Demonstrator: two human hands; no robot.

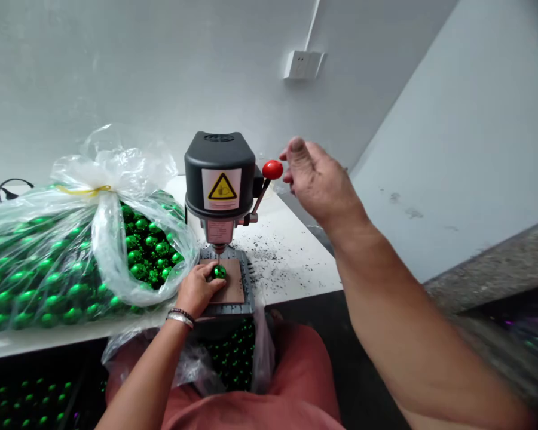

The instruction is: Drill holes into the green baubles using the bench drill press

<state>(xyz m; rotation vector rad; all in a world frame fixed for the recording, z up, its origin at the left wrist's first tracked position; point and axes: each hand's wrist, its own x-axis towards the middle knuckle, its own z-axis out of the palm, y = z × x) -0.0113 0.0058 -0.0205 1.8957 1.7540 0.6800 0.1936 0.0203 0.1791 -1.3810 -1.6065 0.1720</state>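
A small shiny green ball (219,272) sits on the brown board (231,292) of a bench drill press (219,161). My left hand (198,289) is closed on the ball, with thumb and fingers at its left side. The thin drill bit (219,258) points down at the ball's top; whether it touches cannot be made out. Up at the right, my right hand (316,176) is beside the red knob (272,169) of the press lever (260,197). Its thumb is raised and its fingers are loosely bent, with a small gap to the knob.
A large clear plastic bag (112,263) of green balls, torn open, fills the table's left side. Dark shavings (278,263) lie scattered on the white table (305,272). More green balls (235,358) are in an open bag between my legs. A socket (302,64) is on the wall.
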